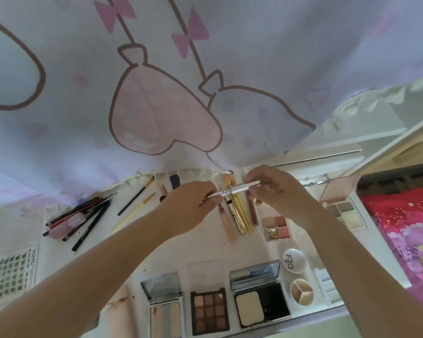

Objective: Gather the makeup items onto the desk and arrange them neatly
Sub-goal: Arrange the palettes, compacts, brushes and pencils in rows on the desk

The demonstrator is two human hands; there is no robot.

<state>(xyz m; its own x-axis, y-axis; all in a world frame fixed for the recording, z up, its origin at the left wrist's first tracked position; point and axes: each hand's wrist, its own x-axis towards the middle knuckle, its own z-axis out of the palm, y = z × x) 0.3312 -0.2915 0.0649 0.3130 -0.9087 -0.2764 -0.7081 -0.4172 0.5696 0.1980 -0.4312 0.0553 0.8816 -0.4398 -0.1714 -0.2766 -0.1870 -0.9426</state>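
We face a white desk (205,250) pushed against a pale curtain (156,81) printed with pink hearts and bows. Above the desk's middle we hold a slim silver tube (235,190), lying roughly level, between both hands. Our left hand (188,208) pinches its thin end at 9 o'clock with curled fingertips; our right hand (279,191) grips its thicker end at 3 o'clock, fingers wrapped round it.

Directly beneath the tube lies a cluster of gold and pink tubes and sticks (237,215), side by side. At 10 o'clock of the desk a bundle of dark pencils (83,215) fans out, with two long brushes (137,198) just beside it. At 8 o'clock lies a sheet of small dark pieces (10,274).

Along the near edge at 6 o'clock stand an open mirrored compact (165,306), a nine-pan eyeshadow palette (210,311) and an open black powder case (260,301). At 4 o'clock sit a round white lid (294,261) and a round three-part pot (302,292). A four-pan palette (276,226) and an open pink palette (344,208) lie at 3 o'clock. A red patterned fabric (405,228) lies past the desk's right edge.
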